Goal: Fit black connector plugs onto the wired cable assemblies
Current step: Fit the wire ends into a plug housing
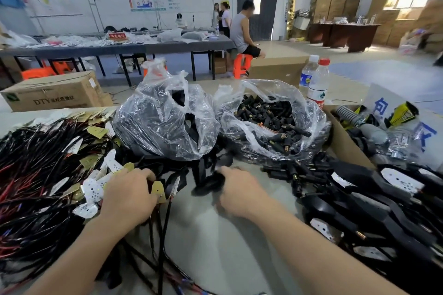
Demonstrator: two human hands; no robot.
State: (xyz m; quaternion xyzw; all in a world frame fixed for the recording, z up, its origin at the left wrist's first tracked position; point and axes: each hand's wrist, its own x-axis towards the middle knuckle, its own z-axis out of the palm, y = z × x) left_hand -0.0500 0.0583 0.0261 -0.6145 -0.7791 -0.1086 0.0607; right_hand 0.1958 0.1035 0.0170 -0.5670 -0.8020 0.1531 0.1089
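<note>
Pick-up step: left hand [129, 196] clutches a cable assembly [158, 190] beside the wire pile [43, 163]. Right hand [237, 191] grasps a blurred black plug [211, 183] near the plug bag [271, 124]. Next, probably align plug with cable end and push together.

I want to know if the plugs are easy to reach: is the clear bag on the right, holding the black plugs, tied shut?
No, the clear bag gapes open at the top, leaving the black plugs exposed inside.

Water bottles [317, 86] (two, capped); cardboard box [55, 93].
</note>
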